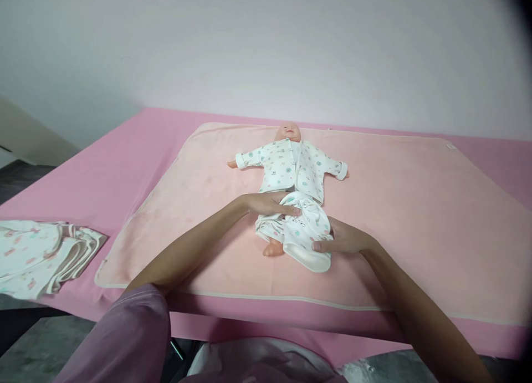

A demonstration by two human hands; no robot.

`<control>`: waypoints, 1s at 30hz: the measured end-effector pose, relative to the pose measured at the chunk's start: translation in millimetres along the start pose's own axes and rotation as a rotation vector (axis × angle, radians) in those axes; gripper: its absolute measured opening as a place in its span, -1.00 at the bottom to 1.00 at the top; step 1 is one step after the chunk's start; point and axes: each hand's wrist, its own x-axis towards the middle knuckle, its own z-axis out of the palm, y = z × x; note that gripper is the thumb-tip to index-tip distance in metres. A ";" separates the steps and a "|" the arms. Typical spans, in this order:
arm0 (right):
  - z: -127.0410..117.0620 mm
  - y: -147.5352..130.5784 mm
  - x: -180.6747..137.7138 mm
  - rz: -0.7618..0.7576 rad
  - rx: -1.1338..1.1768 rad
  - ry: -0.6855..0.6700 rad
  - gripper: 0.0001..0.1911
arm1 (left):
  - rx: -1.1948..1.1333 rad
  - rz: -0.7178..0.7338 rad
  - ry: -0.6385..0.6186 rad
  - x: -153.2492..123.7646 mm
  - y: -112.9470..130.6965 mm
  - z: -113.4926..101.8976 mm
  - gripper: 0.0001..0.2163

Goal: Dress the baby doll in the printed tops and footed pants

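A baby doll (288,131) lies on its back, dressed in a white patterned jacket (277,167) with sleeves spread wide. White patterned baby pants (306,228) are bunched around its legs. One bare foot (273,248) sticks out of the leg on the left; the other foot is hidden in the cloth. My left hand (272,204) grips the pants near the doll's waist, thumb on top and fingers mostly under the fabric. Lower down, my right hand (343,236) is closed on the pant leg at the right, its thumb over the cloth near the cuff.
Under the doll a peach mat (407,222) with a pale edge covers much of the pink table (103,161). Folded patterned cloths (45,255) lie at the table's left front edge. A pale wall (291,50) rises behind the table.
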 end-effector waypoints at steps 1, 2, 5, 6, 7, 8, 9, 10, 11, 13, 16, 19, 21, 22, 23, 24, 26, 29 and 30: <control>-0.8 0.3 -0.5 -0.011 0.016 0.030 -0.29 | 0.012 -0.008 -0.026 0.0 -0.9 -0.6 -0.52; -1.6 1.6 -0.5 -0.020 0.041 0.079 -0.32 | 0.011 -0.012 -0.061 -0.1 -2.2 -1.5 -0.54; -3.9 8.0 2.3 -0.034 0.109 0.236 -0.37 | -0.020 -0.021 -0.161 0.5 -6.5 -4.4 -0.50; -4.6 10.0 3.7 -0.026 0.117 0.259 -0.38 | -0.020 -0.020 -0.168 0.9 -7.7 -5.2 -0.47; -5.3 11.5 4.9 -0.013 0.118 0.271 -0.38 | -0.011 -0.017 -0.162 1.5 -8.6 -5.8 -0.44; -6.1 12.2 5.8 0.005 0.111 0.266 -0.38 | 0.001 -0.011 -0.147 2.0 -9.2 -6.3 -0.43; -6.8 12.2 6.3 0.026 0.098 0.257 -0.39 | 0.010 0.002 -0.131 2.3 -9.3 -6.6 -0.43; -7.5 11.1 6.3 0.049 0.083 0.245 -0.39 | 0.010 0.023 -0.118 2.3 -9.1 -6.9 -0.44; -8.0 9.2 5.8 0.068 0.069 0.230 -0.39 | 0.000 0.049 -0.115 1.8 -8.4 -7.1 -0.46; -7.3 2.8 4.0 0.064 0.053 0.179 -0.37 | -0.028 0.098 -0.138 -1.1 -6.2 -6.9 -0.52; 0.0 -11.2 0.2 -0.035 0.046 0.078 -0.25 | -0.032 0.091 -0.149 -10.5 -0.7 -4.0 -0.55; 13.6 -24.4 -3.1 -0.078 0.001 0.152 -0.17 | -0.028 0.033 -0.039 -21.6 7.1 5.2 -0.55; 25.1 -29.1 -4.3 -0.083 -0.009 0.314 -0.21 | -0.002 0.038 0.024 -26.1 13.0 16.1 -0.52; 32.0 -29.6 -4.5 -0.092 -0.004 0.406 -0.26 | 0.025 0.058 0.049 -27.0 15.7 22.7 -0.50; 40.2 -28.8 -4.6 -0.099 0.002 0.504 -0.30 | 0.055 0.085 0.078 -27.2 18.0 29.5 -0.49; 50.1 -26.7 -4.7 -0.100 0.004 0.597 -0.34 | 0.082 0.108 0.116 -26.9 19.6 36.2 -0.50; 75.1 -18.7 -6.0 -0.086 0.003 0.750 -0.42 | 0.124 0.110 0.187 -26.1 20.6 48.0 -0.57; 119.1 -0.6 -11.9 -0.045 -0.032 0.892 -0.56 | 0.283 -0.047 0.201 -26.0 18.1 61.1 -0.65; 132.0 5.9 -14.6 -0.026 -0.061 0.931 -0.60 | 0.372 -0.101 0.196 -26.0 17.0 64.9 -0.66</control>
